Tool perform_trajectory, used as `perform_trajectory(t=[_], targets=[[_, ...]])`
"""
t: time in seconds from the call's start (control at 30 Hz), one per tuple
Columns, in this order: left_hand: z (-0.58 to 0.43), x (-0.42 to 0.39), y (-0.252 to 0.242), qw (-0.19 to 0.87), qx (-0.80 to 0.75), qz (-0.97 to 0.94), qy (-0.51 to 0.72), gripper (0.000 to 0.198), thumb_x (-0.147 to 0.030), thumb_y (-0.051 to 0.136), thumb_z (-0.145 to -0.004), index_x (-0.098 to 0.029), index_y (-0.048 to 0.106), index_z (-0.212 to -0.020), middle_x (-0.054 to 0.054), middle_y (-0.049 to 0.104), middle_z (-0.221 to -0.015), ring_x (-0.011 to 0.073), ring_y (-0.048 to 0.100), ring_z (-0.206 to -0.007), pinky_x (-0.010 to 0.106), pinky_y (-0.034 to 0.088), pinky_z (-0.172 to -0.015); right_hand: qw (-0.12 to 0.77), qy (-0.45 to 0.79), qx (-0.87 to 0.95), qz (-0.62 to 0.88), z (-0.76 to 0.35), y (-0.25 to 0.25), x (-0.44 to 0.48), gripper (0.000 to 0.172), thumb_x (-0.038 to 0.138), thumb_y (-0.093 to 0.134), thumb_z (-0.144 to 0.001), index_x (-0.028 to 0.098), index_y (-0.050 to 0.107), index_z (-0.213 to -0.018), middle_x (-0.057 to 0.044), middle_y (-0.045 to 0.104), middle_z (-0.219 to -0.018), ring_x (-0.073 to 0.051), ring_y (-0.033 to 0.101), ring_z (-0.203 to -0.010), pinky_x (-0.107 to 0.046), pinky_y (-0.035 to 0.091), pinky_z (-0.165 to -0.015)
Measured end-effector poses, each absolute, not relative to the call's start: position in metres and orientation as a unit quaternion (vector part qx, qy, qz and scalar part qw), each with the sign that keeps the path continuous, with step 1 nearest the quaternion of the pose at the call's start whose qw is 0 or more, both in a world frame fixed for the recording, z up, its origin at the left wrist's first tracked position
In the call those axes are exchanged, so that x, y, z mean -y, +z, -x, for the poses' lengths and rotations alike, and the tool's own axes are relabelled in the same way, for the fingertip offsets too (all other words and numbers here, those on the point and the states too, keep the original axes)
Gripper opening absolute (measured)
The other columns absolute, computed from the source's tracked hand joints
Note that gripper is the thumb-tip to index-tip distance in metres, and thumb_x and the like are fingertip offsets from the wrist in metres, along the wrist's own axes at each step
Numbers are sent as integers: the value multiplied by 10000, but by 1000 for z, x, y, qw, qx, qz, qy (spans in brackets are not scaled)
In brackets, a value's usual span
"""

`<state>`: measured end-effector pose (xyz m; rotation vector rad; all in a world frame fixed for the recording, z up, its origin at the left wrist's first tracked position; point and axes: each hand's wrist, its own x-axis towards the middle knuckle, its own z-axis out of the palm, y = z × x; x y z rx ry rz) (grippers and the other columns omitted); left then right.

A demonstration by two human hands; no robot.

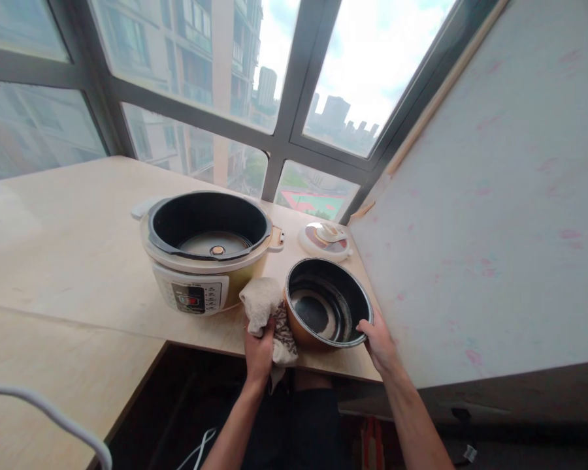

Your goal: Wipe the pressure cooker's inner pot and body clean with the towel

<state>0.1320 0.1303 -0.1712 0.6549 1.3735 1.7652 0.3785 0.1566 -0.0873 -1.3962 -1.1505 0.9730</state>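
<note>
My left hand is closed around a bunched beige cloth with a dark-patterned part, held close to the left side of a cooking pot. This inner pot has a dark inside and a copper-coloured outside, and it tilts toward me near the table's front edge. Gripping its right rim is my right hand, thumb over the edge and fingers hidden behind the wall. To the left stands the white electric pressure cooker, lidless, its dark well showing a round metal centre. Behind the pot lies the cooker's lid.
The light wooden tabletop runs along the windows, with a cut-out edge in front of me. A patterned wall panel rises close on the right. A white cord curves over the table at lower left.
</note>
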Motion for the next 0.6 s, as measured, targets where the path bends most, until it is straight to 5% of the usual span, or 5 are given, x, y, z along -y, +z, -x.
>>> perform_trajectory(t=[0.17,0.47,0.6], targets=[[-128,-130,-169,396,-536,-263,697,519,-541,732,-742,-121,675,-1041,202,721,-1140,354,656,-1166,466,463,-1042,471,480,472,570,-386,-68,-168,595,172,602,-539,185,660,-1132,-19,695,-889,-166,546,-703,-272,468,-639],[-128,-131,-171,394,-525,-292,695,575,-519,728,-766,-100,669,-1155,192,713,-1176,338,649,-1174,446,465,-1031,382,575,469,551,-409,-52,-210,749,160,591,-475,234,651,-1218,-18,751,-973,-197,619,-724,-270,446,-575],[-128,-130,-170,391,-528,-294,694,555,-534,742,-750,-114,679,-1108,188,715,-1168,337,649,-1170,442,466,-1027,339,603,460,556,-411,-48,-231,545,185,668,-532,186,671,-1076,-62,760,-859,-231,652,-695,-333,500,-632]])
